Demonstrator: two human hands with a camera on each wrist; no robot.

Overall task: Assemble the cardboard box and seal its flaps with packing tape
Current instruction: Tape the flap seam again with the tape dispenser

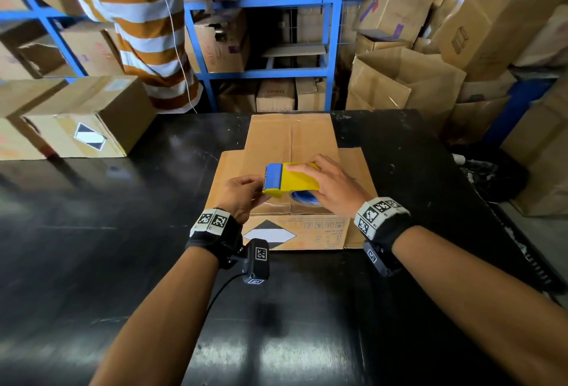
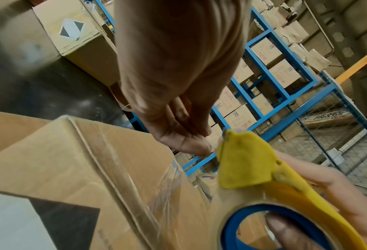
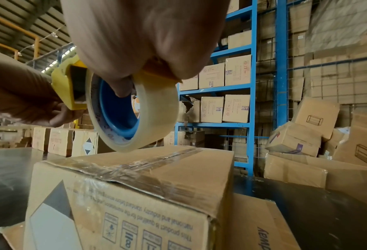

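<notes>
Two hands are on the job here. The tape dispenser (image 1: 290, 179) is held over the top of the cardboard box (image 1: 289, 145), which sits mid-counter (image 1: 92, 201) with flat flaps spread out around its base. The right hand (image 1: 333, 184) is wrapped over the yellow body, with a digit seen hooked into the blue core of the tape roll (image 3: 133, 116) in the right wrist view. The left hand (image 1: 241, 193) is up at the blade end, fingers (image 2: 191, 148) pinched together right at the yellow nose, probably on the loose tape end, though the tape itself can't be made out there.

A clear strip is already seen laid along the top seam and down the near face, wrinkled in spots.

What could go wrong, as a guess: the free end could be folded back on itself or stuck to the fingers if it's pulled slack. Fingertips could be nicked by the toothed edge, since they're so close. A new strip could be laid crooked or bubbled if the roll isn't pressed flat. The box is light-looking, so it might get dragged across the counter when tape is pulled.
</notes>
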